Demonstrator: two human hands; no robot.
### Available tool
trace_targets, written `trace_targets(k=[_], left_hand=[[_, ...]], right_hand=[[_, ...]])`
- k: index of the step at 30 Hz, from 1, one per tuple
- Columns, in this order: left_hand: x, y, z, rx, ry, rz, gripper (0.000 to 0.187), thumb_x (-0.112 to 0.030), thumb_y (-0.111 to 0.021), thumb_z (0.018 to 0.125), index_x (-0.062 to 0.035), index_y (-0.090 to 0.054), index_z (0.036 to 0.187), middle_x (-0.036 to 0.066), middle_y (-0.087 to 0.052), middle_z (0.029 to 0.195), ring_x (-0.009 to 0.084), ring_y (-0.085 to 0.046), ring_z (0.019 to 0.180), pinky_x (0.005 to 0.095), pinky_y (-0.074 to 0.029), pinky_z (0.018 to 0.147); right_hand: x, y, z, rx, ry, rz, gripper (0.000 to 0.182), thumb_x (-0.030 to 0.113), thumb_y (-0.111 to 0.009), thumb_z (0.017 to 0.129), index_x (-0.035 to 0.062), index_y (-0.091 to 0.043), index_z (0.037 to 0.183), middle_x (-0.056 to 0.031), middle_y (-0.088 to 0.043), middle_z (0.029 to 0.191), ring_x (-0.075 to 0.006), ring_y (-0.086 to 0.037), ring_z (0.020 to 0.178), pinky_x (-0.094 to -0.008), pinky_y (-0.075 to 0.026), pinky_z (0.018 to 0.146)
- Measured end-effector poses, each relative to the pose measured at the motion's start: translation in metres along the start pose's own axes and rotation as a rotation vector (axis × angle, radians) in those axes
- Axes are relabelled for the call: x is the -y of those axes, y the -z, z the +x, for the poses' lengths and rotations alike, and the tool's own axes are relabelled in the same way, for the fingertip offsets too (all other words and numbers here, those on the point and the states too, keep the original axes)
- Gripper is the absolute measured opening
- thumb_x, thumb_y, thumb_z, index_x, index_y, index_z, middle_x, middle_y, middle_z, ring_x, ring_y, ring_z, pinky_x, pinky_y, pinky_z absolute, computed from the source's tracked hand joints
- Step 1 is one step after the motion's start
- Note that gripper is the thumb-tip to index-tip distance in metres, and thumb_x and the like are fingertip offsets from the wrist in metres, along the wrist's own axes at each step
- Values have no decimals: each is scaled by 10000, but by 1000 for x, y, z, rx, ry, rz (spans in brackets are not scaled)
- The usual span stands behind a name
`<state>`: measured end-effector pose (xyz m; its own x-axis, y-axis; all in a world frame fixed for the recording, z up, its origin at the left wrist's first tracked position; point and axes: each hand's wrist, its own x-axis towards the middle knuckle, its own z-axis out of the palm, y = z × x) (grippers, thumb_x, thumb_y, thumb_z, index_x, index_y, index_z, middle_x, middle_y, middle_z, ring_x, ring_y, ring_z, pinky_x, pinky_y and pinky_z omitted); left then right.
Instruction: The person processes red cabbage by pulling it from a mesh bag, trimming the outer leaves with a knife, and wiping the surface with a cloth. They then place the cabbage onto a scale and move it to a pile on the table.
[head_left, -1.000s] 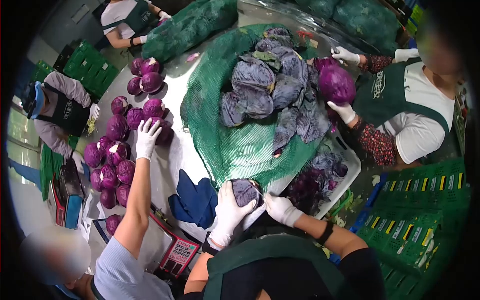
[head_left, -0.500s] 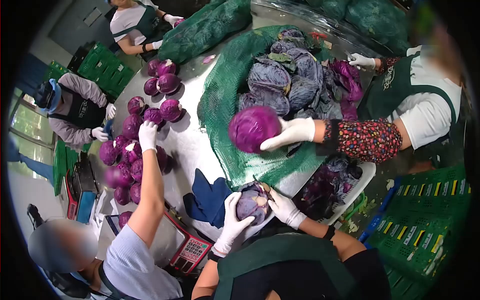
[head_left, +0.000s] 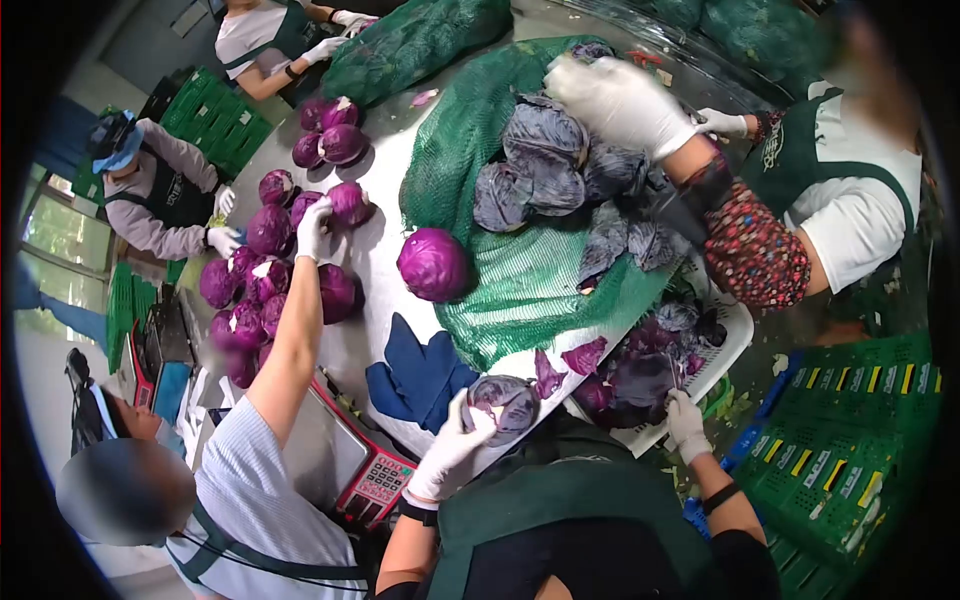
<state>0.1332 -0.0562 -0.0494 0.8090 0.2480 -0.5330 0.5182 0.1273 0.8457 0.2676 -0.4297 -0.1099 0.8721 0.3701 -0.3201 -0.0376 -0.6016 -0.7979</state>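
At the table's near edge my left hand [head_left: 455, 452] grips the side of a dark purple cabbage [head_left: 503, 408]; a pale patch shows by the fingers. My right hand [head_left: 688, 425] is away from it to the right, closed round a thin knife [head_left: 675, 372], over the edge of a white crate [head_left: 738, 345] of loose purple leaves [head_left: 640, 385]. Torn leaf pieces [head_left: 585, 355] lie between cabbage and crate. A blue cloth [head_left: 420, 375] is left of the cabbage.
A green net [head_left: 450, 190] holds dark cabbages [head_left: 545, 150]; a co-worker's gloved hand [head_left: 620, 105] reaches over them. A bright purple cabbage [head_left: 432, 264] sits beside the net. Another person's arm [head_left: 290, 350] reaches to cabbages at left, near a red scale [head_left: 375, 488].
My right hand has left the cabbage and moved right to the crate. Leaf pieces now lie on the table edge. A co-worker has set down the bright cabbage and reached back over the net.
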Motion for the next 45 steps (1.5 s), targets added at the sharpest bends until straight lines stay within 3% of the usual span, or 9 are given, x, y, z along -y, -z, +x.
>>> trace_targets(k=[9, 12, 20, 22, 27, 34, 38, 42, 45], left_hand=[[-12, -63, 3, -317, -315, 517, 877, -372, -750, 701, 67, -318, 1325, 258, -377, 1272, 377, -398, 1220, 420, -363, 1003], [-16, -73, -2, -373, -367, 617, 867, -335, -760, 707, -10, -307, 1370, 228, -400, 1296, 338, -419, 1219, 406, -365, 1001], [-19, -53, 8, -203, -354, 432, 805, -219, -736, 738, -1, -304, 1380, 184, -391, 1318, 271, -402, 1243, 348, -327, 1034], [-16, -38, 7, -83, -406, 369, 803, -175, -728, 742, -5, -290, 1394, 166, -377, 1351, 249, -381, 1262, 335, -307, 1049], [-38, -28, -12, 187, -178, -176, 870, -44, -733, 707, -49, -243, 1427, 126, -340, 1394, 205, -368, 1262, 324, -315, 1050], [3, -33, -3, -41, -316, 114, 839, -82, -737, 736, -64, -238, 1410, 133, -367, 1362, 206, -396, 1234, 338, -382, 1000], [3, -31, -10, 30, -156, -350, 764, -70, -702, 776, -63, -261, 1399, 147, -388, 1346, 232, -466, 1182, 345, -397, 986], [-16, -26, -15, 77, -73, -609, 774, -33, -653, 807, -89, -202, 1434, 115, -411, 1340, 220, -461, 1187, 343, -410, 971], [12, -30, 0, -85, -355, 169, 763, -263, -732, 753, -49, -345, 1375, 186, -472, 1279, 292, -526, 1128, 361, -416, 961]], right_hand=[[149, -84, 26, 274, 370, -183, 626, 227, -510, 898, -10, -226, 1404, -280, -394, 1340, -370, -514, 1135, -396, -458, 899], [131, -107, 49, 148, 714, -413, 452, 308, -469, 913, 101, -428, 1313, -203, -514, 1223, -329, -582, 1011, -408, -522, 748], [117, -113, 77, -28, 744, -250, 253, 239, -501, 913, 77, -557, 1099, -124, -636, 881, -268, -641, 730, -365, -521, 613], [113, -109, 91, 301, -94, 474, 250, 261, -449, 959, 77, -527, 1108, -47, -571, 623, -102, -500, 407, -233, -392, 373], [91, -101, 101, 450, -184, 668, 291, 207, -510, 938, 61, -520, 1188, -21, -570, 666, -78, -457, 400, -217, -388, 366], [136, -88, 54, 295, 242, 12, 739, 301, -728, 765, -14, -356, 1321, -120, -630, 829, -219, -614, 639, -303, -506, 606], [116, -110, 49, 265, 338, 31, 244, 245, -654, 796, 40, -535, 854, -133, -626, 802, -261, -626, 701, -337, -505, 649], [87, -71, 85, 127, -69, 398, 154, 103, -647, 813, 32, -572, 928, -52, -565, 654, -87, -528, 579, -241, -469, 568], [118, -75, 64, 229, 379, 345, 266, 187, -672, 804, 23, -576, 991, -76, -587, 679, -133, -577, 588, -275, -494, 568]])
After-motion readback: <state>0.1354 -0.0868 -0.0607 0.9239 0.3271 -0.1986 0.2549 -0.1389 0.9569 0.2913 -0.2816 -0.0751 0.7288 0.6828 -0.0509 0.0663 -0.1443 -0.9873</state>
